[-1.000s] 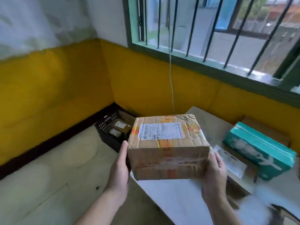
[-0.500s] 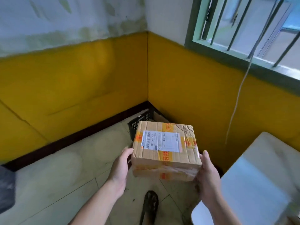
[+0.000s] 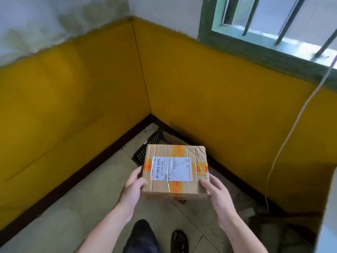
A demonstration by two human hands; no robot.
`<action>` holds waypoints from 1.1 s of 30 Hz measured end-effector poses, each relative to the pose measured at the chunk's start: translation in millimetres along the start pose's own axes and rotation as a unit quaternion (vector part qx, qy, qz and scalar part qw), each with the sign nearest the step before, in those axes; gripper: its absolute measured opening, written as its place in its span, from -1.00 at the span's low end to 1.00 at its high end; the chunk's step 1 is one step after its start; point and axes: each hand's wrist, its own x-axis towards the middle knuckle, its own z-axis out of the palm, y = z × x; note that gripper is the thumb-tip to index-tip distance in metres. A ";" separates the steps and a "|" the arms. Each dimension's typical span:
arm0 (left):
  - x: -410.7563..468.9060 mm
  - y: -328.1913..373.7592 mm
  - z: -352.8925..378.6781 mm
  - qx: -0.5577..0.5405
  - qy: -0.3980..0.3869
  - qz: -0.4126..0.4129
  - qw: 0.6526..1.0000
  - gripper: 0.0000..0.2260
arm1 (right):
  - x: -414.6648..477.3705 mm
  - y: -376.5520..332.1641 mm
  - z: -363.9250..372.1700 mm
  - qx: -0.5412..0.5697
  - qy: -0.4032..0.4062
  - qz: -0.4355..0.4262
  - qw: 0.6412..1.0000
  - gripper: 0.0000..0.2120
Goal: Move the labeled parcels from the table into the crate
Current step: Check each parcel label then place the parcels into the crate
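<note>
A brown cardboard parcel point(image 3: 176, 170) with a white shipping label and orange tape is held in the air between both hands. My left hand point(image 3: 132, 187) grips its left side and my right hand point(image 3: 216, 193) grips its right front corner. The black perforated crate point(image 3: 145, 149) stands on the floor in the room's corner, just beyond and below the parcel, which hides most of it. A brown box edge shows inside the crate.
Yellow walls meet in the corner behind the crate. A white cord point(image 3: 284, 143) hangs from the barred window at the right. The white table's edge point(image 3: 328, 207) shows at the far right. My feet point(image 3: 179, 241) stand on the tiled floor.
I have turned left away from the table and stepped toward the corner. The parcel has come lower and closer over the crate; the table's other parcels have left the view.
</note>
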 end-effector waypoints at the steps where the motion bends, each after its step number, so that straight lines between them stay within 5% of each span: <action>1: 16.2 4.7 -1.5 0.006 -0.003 -0.007 1.000 -0.70 | 11.3 -2.2 6.0 0.006 0.004 0.006 1.000 -0.65; 8: 160.8 6.5 -6.6 0.082 -0.082 -0.050 0.992 -0.55 | 108.1 6.6 60.7 0.012 0.080 0.076 0.994 -0.50; 14: 259.3 -34.8 1.3 0.166 -0.140 -0.081 0.973 -0.54 | 176.0 52.1 103.6 0.022 0.189 0.138 0.972 -0.80; 18: 321.5 -74.9 23.4 0.194 -0.176 -0.114 0.958 -0.58 | 232.8 104.2 115.0 0.001 0.228 0.190 0.955 -0.70; 24: 405.9 -143.4 55.8 0.256 -0.212 -0.141 0.932 -0.62 | 320.1 192.4 114.8 -0.041 0.207 0.219 0.953 -0.94; 33: 495.1 -234.1 101.8 0.396 -0.235 -0.143 0.876 -0.71 | 400.2 274.2 106.6 -0.087 0.142 0.250 0.954 -0.60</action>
